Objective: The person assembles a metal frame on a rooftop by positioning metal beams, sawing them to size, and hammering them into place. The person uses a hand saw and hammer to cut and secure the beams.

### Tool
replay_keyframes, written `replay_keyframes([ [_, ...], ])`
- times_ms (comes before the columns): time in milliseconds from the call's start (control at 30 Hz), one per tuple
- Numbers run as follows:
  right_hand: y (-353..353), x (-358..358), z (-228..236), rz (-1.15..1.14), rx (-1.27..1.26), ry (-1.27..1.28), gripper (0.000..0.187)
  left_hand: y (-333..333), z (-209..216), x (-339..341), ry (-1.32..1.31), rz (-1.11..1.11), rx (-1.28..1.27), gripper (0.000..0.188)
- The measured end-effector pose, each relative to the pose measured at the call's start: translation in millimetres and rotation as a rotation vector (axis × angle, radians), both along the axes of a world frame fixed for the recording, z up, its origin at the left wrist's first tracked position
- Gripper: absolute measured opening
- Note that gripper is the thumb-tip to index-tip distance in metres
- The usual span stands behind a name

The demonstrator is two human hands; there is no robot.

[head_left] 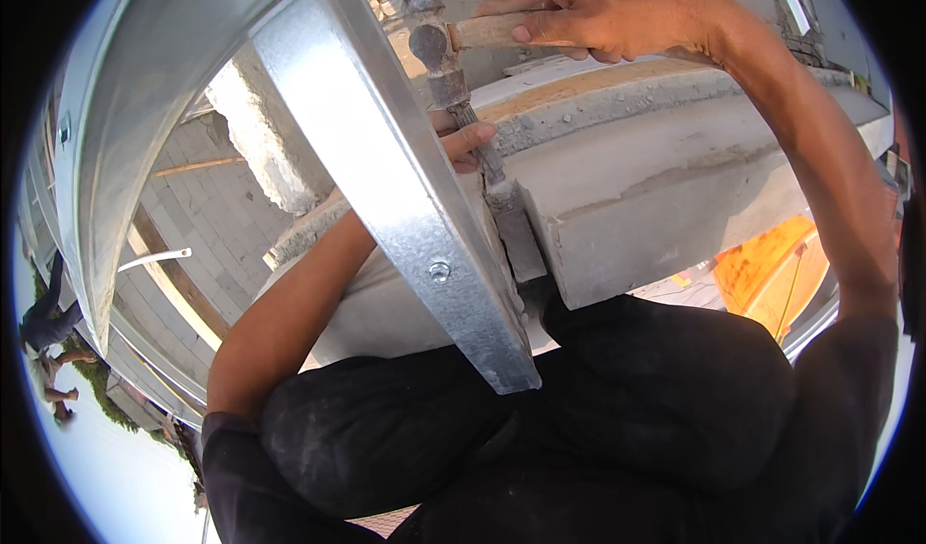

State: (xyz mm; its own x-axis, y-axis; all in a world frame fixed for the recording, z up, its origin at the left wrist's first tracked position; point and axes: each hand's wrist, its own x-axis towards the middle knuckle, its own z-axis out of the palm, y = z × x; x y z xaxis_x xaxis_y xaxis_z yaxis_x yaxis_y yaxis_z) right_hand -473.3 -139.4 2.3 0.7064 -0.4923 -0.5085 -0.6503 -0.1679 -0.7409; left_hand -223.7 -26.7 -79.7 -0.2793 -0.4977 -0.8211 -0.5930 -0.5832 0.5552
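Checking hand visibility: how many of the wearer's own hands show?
2: the right hand grips the hammer; the left hand, partly hidden behind the metal beam, holds the chisel.

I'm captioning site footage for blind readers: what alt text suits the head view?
A right hand holds a wooden-handled hammer, its head at the top of a metal chisel gripped by the left hand, beside a pale concrete block. A shiny metal post slants across in front of the left forearm.
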Motion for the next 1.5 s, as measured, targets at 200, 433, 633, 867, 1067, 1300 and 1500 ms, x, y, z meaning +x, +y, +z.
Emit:
replay_keyframes([
  [200, 13.8, 3.5, 45.3, -0.134, 0.003, -0.134, 0.068, -2.2, 12.0, -3.4, -0.057, -0.106, -0.032, 0.069],
  [433, -8.6, -19.9, -17.1, 0.189, -0.111, -0.051, 0.068, 0.9, 0.8, -9.6, -0.030, -0.074, -0.029, 0.068],
  [633, -6.2, -2.6, -14.5, 0.193, -0.140, 0.068, 0.066, 6.0, 5.3, -0.2, 0.004, 0.042, 0.014, 0.068],
  [867, 10.3, 5.9, 28.5, -0.165, 0.041, -0.065, 0.067, -0.3, 2.8, -1.6, -0.082, -0.131, 0.040, 0.063],
  [1067, -4.0, -3.3, -34.9, -0.004, 0.038, 0.028, 0.059, 6.2, 5.5, -10.2, -0.073, -0.119, 0.056, 0.058],
  [1300, 27.5, -5.1, 43.3, -0.516, 0.026, 0.044, 0.056, -8.6, 8.1, -2.6, 0.136, -0.454, 0.113, 0.059],
  [1500, 29.4, -37.8, 13.6, -0.582, -0.075, 0.095, 0.046, -15.7, -11.9, 8.0, 0.202, -0.406, 0.112, 0.064],
])
